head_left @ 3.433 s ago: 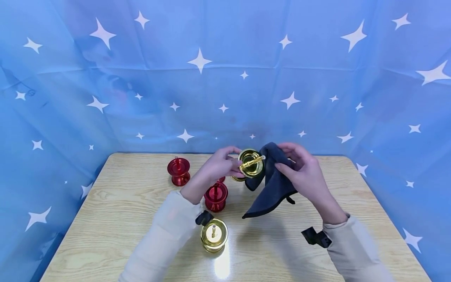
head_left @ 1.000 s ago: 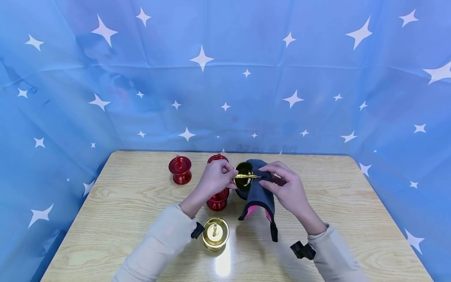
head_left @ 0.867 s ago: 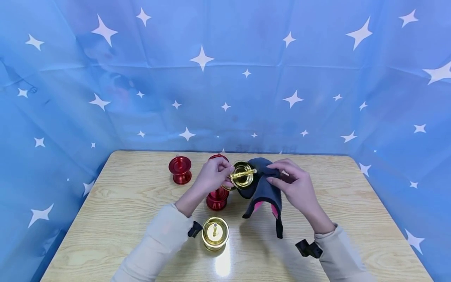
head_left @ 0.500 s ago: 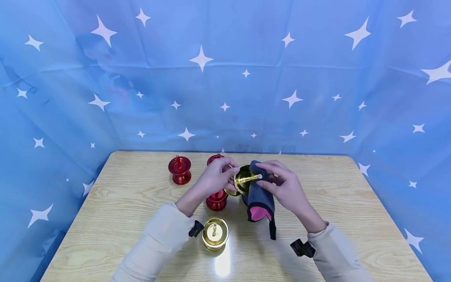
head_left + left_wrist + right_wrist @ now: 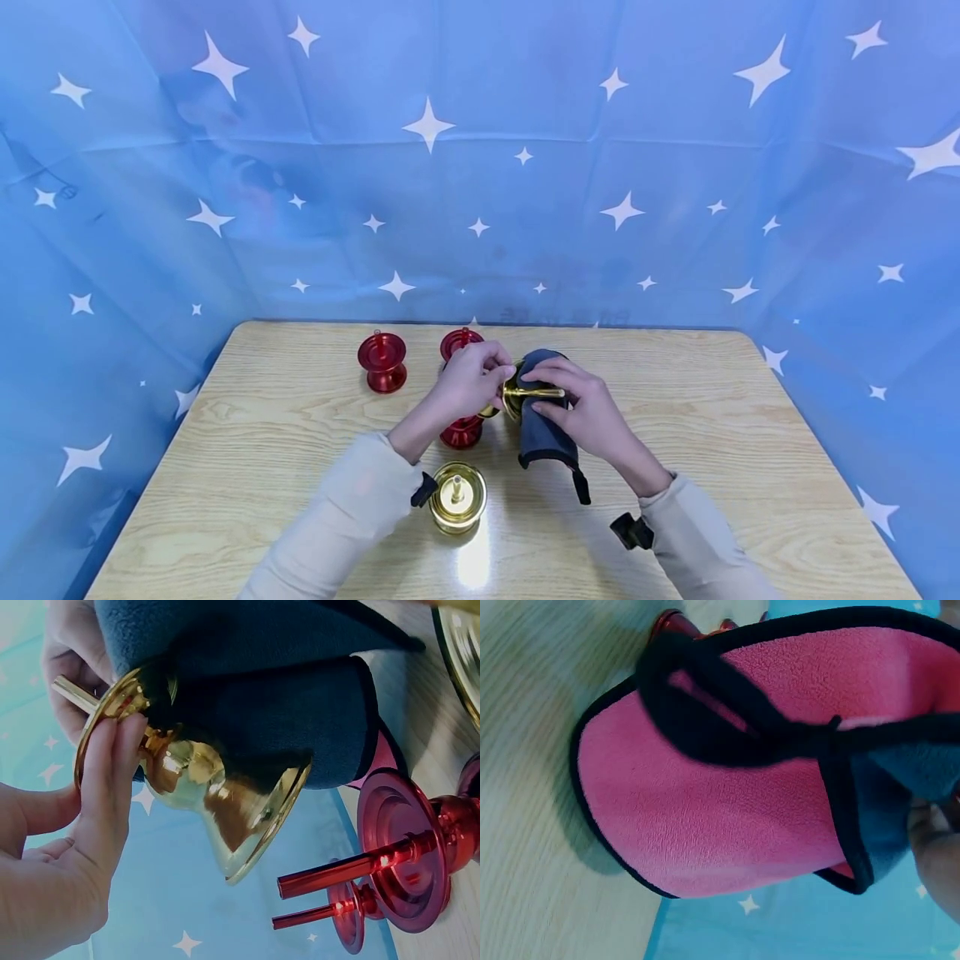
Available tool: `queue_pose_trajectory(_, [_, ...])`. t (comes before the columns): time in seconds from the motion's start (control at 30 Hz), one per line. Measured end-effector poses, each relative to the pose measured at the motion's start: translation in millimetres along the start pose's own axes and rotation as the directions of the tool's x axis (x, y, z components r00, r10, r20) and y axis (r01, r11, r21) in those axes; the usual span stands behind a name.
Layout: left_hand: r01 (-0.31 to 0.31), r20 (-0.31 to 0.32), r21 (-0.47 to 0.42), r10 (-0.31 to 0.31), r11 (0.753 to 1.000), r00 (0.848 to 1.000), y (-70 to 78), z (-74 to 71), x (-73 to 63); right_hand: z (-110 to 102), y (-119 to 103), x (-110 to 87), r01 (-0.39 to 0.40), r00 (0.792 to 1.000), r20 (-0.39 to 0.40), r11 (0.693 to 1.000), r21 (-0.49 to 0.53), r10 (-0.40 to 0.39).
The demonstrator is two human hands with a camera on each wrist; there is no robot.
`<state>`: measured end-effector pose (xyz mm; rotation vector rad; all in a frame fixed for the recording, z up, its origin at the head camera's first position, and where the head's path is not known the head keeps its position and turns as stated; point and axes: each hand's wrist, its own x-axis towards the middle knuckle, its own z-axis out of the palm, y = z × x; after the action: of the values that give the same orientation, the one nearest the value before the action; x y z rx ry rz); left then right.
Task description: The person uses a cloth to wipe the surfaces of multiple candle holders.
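Note:
My left hand [image 5: 468, 379] pinches the rim of a shiny gold candle holder [image 5: 184, 769], a dish on a flared foot with a thin tube at its centre. The holder is tilted, its tube pointing right. A dark grey cloth [image 5: 547, 437] with black edging is gripped by my right hand [image 5: 573, 404] and lies against the dish and outer side of the holder. The cloth's pink underside [image 5: 705, 802] and a hanging loop show in the right wrist view. Most of the right fingers are hidden there by the cloth.
A second gold candle holder [image 5: 457, 500] stands upright near the left forearm. Red ones stand at the far left [image 5: 382, 354], behind the left hand [image 5: 461, 340] and below it [image 5: 462, 433]. A starry blue curtain [image 5: 480, 183] rises behind the wooden table [image 5: 712, 417].
Over these seconds my right hand and the cloth have come left and down, the cloth now folded closer round the dish. The held candle holder has been turned back and forth, its tube now pointing right.

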<state>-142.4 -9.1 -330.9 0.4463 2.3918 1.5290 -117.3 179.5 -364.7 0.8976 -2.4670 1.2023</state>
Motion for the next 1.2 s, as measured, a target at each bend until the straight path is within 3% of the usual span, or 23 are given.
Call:
queue_pose_trajectory(0.43, [-0.002, -0.089, 0.195, 0.019, 0.981, 0.996, 2.3, 4.1, -1.9, -5.0, -5.6, -2.0, -0.116, 0.993, 0.034, 0.972, 0.206, 0.111])
queue_pose_trajectory(0.63, [0.001, -0.114, 0.189, 0.021, 0.982, 0.993, -0.1, 5.2, -1.9, -17.2, -9.7, -1.8, -0.098, 0.995, 0.031, 0.969, 0.228, 0.094])
queue_pose_trajectory(0.7, [0.003, -0.105, 0.124, 0.010, 0.992, 0.994, -4.2, 4.7, -0.9, -23.8, -9.7, -2.0, -0.083, 0.997, 0.016, 0.973, 0.217, 0.081])
queue_pose_trajectory(0.8, [0.014, -0.091, -0.079, -0.021, 0.997, 0.996, -10.5, 1.6, 0.7, -35.6, -8.5, -1.7, -0.058, 0.996, -0.061, 0.976, 0.210, 0.072])
queue_pose_trajectory(0.9, [0.037, -0.084, -0.317, -0.067, 0.948, 0.994, -13.6, -3.9, 0.8, -46.6, -6.7, -1.4, -0.040, 0.978, -0.195, 0.987, 0.155, 0.070])
queue_pose_trajectory(1.0, [0.058, -0.063, -0.473, -0.099, 0.879, 0.993, -11.1, -8.5, -0.4, -52.4, -7.4, -0.7, -0.045, 0.944, -0.317, 0.988, 0.146, 0.089])
queue_pose_trajectory(1.1, [0.097, -0.022, -0.536, -0.128, 0.839, 0.991, -8.8, -7.8, -0.8, -47.8, -10.5, 0.9, 0.000, 0.916, -0.394, 0.981, 0.195, 0.078])
queue_pose_trajectory(1.2, [0.115, 0.003, -0.563, -0.137, 0.818, 0.991, -9.3, -3.9, -1.1, -35.2, -11.5, 1.3, 0.069, 0.906, -0.421, 0.971, 0.230, 0.036])
